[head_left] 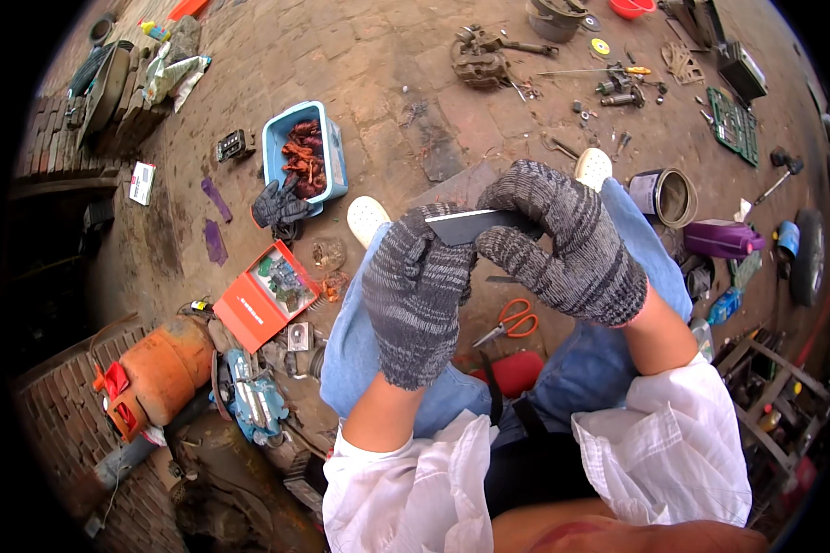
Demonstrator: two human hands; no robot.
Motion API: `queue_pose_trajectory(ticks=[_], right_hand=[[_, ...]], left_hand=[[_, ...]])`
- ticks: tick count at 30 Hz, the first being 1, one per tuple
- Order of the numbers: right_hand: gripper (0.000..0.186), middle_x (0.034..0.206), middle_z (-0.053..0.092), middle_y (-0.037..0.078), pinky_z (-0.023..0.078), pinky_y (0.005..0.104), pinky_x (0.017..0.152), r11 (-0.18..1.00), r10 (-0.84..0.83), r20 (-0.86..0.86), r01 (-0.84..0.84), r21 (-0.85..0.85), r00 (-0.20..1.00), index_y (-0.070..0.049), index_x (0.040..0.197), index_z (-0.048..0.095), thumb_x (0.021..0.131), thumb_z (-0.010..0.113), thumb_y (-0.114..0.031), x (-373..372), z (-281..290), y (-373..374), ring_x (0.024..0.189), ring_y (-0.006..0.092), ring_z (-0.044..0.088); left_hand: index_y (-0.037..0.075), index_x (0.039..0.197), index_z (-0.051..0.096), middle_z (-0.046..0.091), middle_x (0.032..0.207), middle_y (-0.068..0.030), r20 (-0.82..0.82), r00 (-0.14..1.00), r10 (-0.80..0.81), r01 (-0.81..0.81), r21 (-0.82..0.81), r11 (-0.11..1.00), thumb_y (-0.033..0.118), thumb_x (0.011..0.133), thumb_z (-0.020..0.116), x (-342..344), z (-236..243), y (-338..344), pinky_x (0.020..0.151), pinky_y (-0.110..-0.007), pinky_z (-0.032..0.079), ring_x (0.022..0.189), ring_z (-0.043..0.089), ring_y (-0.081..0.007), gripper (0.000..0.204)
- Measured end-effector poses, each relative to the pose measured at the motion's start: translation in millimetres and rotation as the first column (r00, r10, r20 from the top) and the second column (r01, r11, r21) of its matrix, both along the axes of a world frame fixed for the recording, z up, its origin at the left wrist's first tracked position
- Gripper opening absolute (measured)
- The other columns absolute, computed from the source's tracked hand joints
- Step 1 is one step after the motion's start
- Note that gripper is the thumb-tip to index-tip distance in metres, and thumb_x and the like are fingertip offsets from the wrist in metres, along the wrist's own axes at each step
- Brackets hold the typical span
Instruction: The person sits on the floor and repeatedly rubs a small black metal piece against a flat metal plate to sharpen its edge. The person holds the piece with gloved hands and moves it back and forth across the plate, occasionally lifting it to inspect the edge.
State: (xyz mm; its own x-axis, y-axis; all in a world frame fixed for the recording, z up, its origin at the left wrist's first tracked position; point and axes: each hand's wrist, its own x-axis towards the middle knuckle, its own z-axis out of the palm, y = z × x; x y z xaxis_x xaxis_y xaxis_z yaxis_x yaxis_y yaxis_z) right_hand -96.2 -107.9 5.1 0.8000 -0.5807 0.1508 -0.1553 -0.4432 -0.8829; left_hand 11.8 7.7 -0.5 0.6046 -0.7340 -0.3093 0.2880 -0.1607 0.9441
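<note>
Both of my hands wear grey knitted gloves and meet in front of me over the floor. A dark flat strip [478, 226] with a pale upper edge spans between them; its exact kind I cannot make out. My left hand [415, 290] is closed on its left end. The fingers and thumb of my right hand [563, 241] pinch the right end, covering part of it. Below the hands, between my legs, lies a pair of scissors [516, 323] with orange handles. Another small dark strip [502, 279] rests on the ground just above the scissors.
To the left stand a blue tub [337, 157] of reddish-brown coiled wire and an open red box [254, 304] of small parts. An orange gas cylinder [166, 369] lies lower left. On the right are a metal can [678, 198], a purple jug [715, 238] and a green tool case [733, 129].
</note>
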Motion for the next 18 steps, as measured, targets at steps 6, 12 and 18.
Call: queue_pose_trajectory(ticks=[6,12,18], right_hand=[[0.026,0.075,0.053,0.011,0.043,0.0302,0.059,1.000,0.015,-0.046,-0.015,-0.015,0.999,-0.002,0.087,0.055,0.070,0.065,-0.019,0,-1,1,0.067,0.0221,0.054],[0.031,0.076,0.054,0.011,0.045,0.0287,0.061,0.999,0.034,-0.058,-0.033,0.027,0.998,0.001,0.088,0.054,0.068,0.067,-0.019,0,-1,2,0.067,0.0208,0.056],[0.033,0.078,0.055,0.012,0.045,0.0280,0.065,0.991,0.051,-0.097,-0.038,0.125,0.994,0.003,0.090,0.054,0.069,0.066,-0.019,6,3,0,0.072,0.0201,0.056]], left_hand=[[0.000,0.099,0.052,0.056,0.084,-0.0033,0.459,0.885,-0.077,0.088,-0.004,0.996,0.003,0.075,0.058,4,-9,-2,0.059,-0.019,0.044,0.070,0.052,-0.0085,0.025],[0.002,0.097,0.052,0.056,0.084,-0.0053,0.258,0.965,-0.056,0.054,0.014,0.998,0.003,0.071,0.060,4,-9,0,0.059,-0.023,0.045,0.070,0.054,-0.0135,0.027],[0.005,0.095,0.053,0.055,0.085,-0.0083,0.786,0.581,-0.212,0.137,0.162,0.977,0.004,0.066,0.062,12,-21,1,0.061,-0.029,0.046,0.072,0.055,-0.0207,0.030]])
